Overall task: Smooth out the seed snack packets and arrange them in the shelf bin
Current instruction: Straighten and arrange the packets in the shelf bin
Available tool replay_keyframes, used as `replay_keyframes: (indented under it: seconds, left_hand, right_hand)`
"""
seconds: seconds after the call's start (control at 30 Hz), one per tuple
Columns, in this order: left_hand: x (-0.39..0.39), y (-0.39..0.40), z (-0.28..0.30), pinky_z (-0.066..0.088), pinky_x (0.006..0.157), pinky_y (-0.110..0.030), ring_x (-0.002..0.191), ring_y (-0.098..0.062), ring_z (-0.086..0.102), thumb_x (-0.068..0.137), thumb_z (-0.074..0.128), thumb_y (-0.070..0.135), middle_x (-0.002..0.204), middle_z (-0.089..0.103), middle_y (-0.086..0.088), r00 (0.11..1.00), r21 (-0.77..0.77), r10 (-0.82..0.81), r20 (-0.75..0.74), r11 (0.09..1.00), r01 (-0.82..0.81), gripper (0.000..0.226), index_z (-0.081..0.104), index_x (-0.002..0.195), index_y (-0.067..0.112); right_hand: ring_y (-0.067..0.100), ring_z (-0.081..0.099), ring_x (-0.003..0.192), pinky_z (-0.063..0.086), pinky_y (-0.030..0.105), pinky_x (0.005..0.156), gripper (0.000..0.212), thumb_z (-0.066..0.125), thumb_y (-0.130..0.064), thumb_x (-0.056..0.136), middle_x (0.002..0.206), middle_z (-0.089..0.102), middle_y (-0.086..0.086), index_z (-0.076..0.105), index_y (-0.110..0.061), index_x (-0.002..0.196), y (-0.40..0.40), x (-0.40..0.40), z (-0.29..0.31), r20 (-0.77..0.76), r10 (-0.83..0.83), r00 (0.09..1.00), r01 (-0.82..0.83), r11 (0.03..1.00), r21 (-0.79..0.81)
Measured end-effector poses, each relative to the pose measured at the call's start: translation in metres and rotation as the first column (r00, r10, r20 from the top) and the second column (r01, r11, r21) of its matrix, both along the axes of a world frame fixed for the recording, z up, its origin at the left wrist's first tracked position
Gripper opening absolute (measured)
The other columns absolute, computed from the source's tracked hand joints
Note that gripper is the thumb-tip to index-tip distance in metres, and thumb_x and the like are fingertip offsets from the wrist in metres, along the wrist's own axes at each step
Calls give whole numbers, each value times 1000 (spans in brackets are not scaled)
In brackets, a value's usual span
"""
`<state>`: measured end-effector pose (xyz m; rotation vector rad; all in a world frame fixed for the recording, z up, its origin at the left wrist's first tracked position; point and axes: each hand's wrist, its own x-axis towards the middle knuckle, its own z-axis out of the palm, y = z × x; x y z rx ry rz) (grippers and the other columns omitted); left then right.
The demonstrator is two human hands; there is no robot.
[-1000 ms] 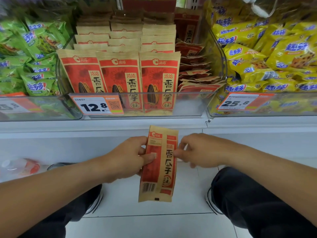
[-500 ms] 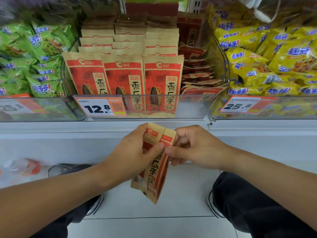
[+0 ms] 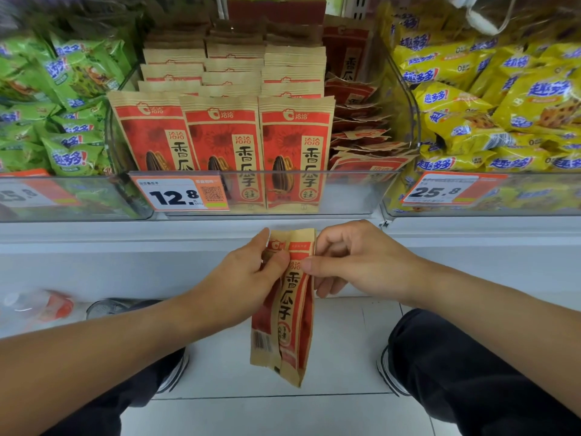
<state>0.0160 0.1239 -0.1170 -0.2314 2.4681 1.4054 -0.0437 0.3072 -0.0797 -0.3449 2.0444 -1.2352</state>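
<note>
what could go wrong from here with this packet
The held packet is still folded lengthwise, pinched only near its top by the left hand and right hand; shelved now, it may keep the crease. The loose pile fills the shelf bin's right side, so it might land crooked.

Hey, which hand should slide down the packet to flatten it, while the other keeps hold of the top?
Probably the right hand. It pinches only the edge of the seed packet with its fingertips, so it frees easily, while the left hand wraps the top corner, thumb across the front, and can anchor it.
</note>
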Motion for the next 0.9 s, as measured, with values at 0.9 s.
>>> replay_keyframes:
  seconds: [0.9]
  left_hand:
    - [1,-11,2,55,77,-17,99,4,67,82,77,9,118,60,24,939,156,-296,176,950,270,121,-14,146,58]
  right_hand:
    - [19,74,89,63,38,63,42,76,-6,84,108,69,9,55,-19,118,0,3,-1,65,-59,996,65,993,-95]
